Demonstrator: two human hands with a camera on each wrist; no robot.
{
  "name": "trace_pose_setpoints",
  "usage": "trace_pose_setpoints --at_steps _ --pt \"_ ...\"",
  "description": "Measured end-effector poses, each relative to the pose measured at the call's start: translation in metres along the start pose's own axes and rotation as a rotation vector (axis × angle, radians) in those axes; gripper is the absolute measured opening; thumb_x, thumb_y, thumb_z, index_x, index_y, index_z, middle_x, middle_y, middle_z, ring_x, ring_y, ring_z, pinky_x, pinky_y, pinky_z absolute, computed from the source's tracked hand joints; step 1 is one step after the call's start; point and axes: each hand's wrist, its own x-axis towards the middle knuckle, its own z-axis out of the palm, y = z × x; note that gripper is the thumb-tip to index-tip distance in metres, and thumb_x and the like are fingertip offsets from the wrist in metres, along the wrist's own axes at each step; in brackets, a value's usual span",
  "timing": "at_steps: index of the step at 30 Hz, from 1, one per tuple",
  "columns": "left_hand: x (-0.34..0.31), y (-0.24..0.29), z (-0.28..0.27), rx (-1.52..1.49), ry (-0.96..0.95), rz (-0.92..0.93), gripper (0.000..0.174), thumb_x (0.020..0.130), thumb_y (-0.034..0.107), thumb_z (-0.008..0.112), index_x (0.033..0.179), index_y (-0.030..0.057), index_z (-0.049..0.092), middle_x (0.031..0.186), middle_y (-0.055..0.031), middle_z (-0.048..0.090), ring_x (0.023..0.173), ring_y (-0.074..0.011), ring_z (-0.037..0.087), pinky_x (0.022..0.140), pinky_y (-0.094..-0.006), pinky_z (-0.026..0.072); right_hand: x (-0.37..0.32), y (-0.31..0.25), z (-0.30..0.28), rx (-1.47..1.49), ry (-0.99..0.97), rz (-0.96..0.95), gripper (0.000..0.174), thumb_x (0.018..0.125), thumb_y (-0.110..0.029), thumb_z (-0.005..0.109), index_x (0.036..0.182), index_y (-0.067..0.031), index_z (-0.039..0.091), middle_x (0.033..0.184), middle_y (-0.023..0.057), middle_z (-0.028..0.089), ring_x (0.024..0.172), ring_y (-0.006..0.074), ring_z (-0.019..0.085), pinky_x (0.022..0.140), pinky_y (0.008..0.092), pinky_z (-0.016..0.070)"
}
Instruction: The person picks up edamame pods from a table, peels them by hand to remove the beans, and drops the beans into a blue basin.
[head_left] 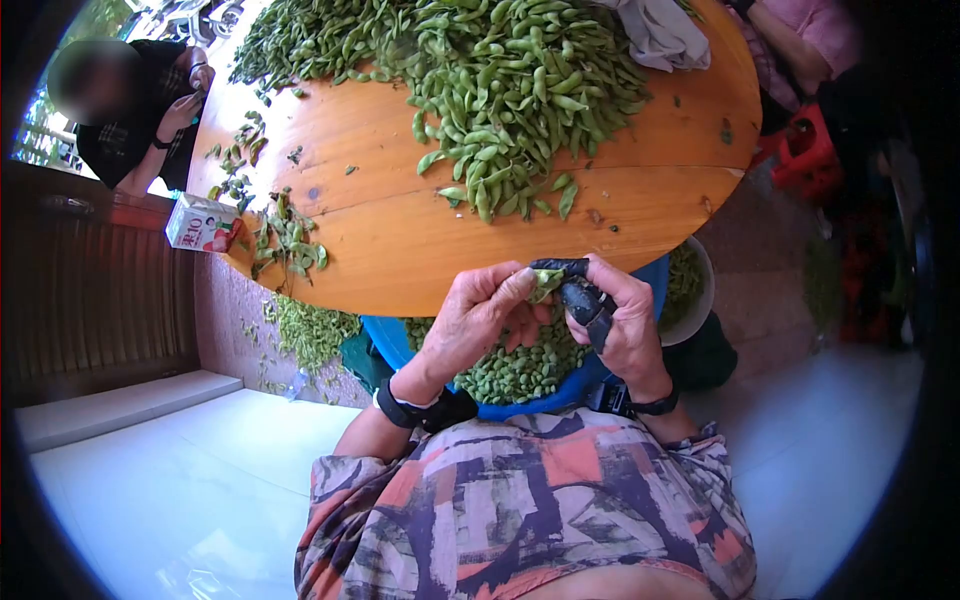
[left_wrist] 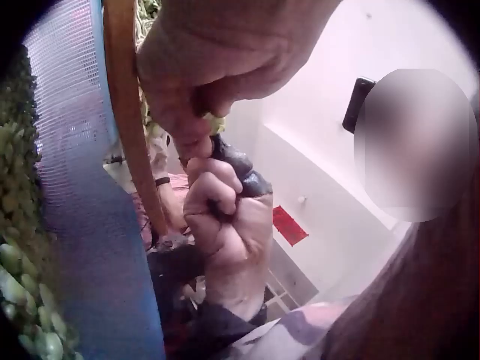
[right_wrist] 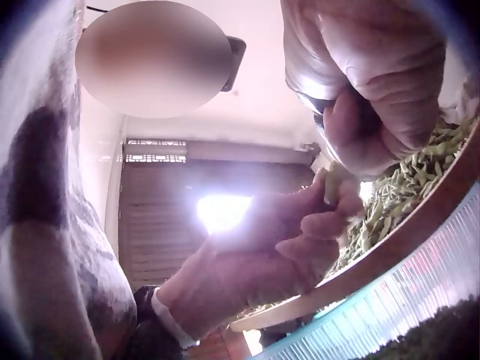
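Observation:
My left hand (head_left: 468,318) pinches a green edamame pod (head_left: 545,285) between thumb and forefinger, just past the table's near edge. Opposite it, my right hand (head_left: 628,318) has black wrapping (head_left: 582,300) on its thumb and forefinger, and these two digits close on the pod's right end. Its other fingers are curled in, as the left wrist view shows. Below both hands stands a blue basin (head_left: 385,342) holding shelled green beans (head_left: 520,372). In the right wrist view the pod (right_wrist: 331,186) shows at the left fingertips.
A big heap of pods (head_left: 520,100) covers the far part of the wooden table (head_left: 400,240). A drink carton (head_left: 200,224) and leafy scraps (head_left: 285,240) lie at left. Husks (head_left: 310,335) litter the floor. A pale bowl (head_left: 700,290) stands right of the basin. People sit across the table.

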Motion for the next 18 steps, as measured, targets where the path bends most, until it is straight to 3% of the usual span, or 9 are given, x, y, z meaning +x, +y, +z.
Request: trace_pose_setpoints --at_steps 2,3,5,9,12,15,18 --pt "0.002 -0.002 -0.001 0.009 -0.024 0.024 0.028 0.102 0.023 0.048 0.096 -0.0012 0.061 0.072 -0.0033 0.061 0.055 -0.0085 0.055 0.047 -0.0218 0.0412 0.002 0.0 0.007 -0.437 0.12 -0.329 0.014 0.08 -0.001 0.055 0.092 0.0015 0.06 0.076 0.0109 0.051 0.066 0.0261 0.057 0.057 0.0315 0.0429" --pt "0.003 -0.004 0.0 0.021 -0.052 0.048 0.028 0.102 0.024 0.048 0.095 -0.0006 0.059 0.07 -0.0026 0.059 0.054 -0.0082 0.053 0.047 -0.0218 0.0404 0.001 0.0 0.011 -0.438 0.117 -0.328 0.014 0.08 -0.001 0.055 0.092 0.0015 0.06 0.076 0.0109 0.051 0.066 0.0261 0.057 0.057 0.0315 0.0429" --pt "0.002 -0.006 0.007 0.18 -0.04 0.026 0.025 0.103 0.024 0.046 0.099 0.0007 0.056 0.069 -0.001 0.056 0.053 -0.0071 0.05 0.047 -0.0214 0.0392 -0.003 0.002 0.019 -0.647 0.247 -0.394 0.025 0.072 0.005 0.057 0.096 0.0021 0.059 0.082 0.0171 0.051 0.074 0.0382 0.055 0.063 0.0395 0.0454" --pt "-0.002 -0.014 0.02 0.255 0.108 0.11 0.019 0.103 0.019 0.043 0.106 0.0025 0.053 0.071 0.0018 0.053 0.056 -0.0048 0.048 0.049 -0.0205 0.0388 -0.009 0.006 0.027 -0.743 0.259 -0.52 0.035 0.064 0.007 0.057 0.099 0.0033 0.056 0.084 0.0188 0.046 0.074 0.0394 0.054 0.064 0.0427 0.0463" --pt "-0.005 -0.016 0.02 0.005 0.138 0.055 0.025 0.098 0.013 0.038 0.113 0.0033 0.055 0.076 0.0049 0.053 0.063 -0.0027 0.049 0.051 -0.0189 0.0386 -0.011 0.007 0.03 -0.765 0.259 -0.61 0.035 0.063 0.008 0.057 0.097 0.0033 0.057 0.083 0.0186 0.046 0.074 0.039 0.054 0.063 0.0421 0.0467" --pt "-0.001 -0.025 0.021 -0.232 0.146 0.022 0.026 0.097 0.011 0.04 0.115 0.0025 0.056 0.078 0.005 0.053 0.064 -0.0033 0.049 0.054 -0.0185 0.0396 -0.008 0.011 0.025 -0.695 0.261 -0.572 0.032 0.063 0.008 0.058 0.094 0.0032 0.058 0.083 0.0184 0.047 0.071 0.038 0.054 0.063 0.0408 0.0471" --pt "-0.005 -0.021 0.015 -0.107 0.05 -0.024 0.03 0.096 0.01 0.041 0.119 0.0003 0.056 0.081 0.0031 0.057 0.066 -0.0053 0.051 0.06 -0.0195 0.0436 -0.009 0.009 0.014 -0.58 0.215 -0.489 0.023 0.068 0.005 0.06 0.091 0.0039 0.059 0.079 0.0165 0.048 0.069 0.0348 0.055 0.06 0.0366 0.0456"
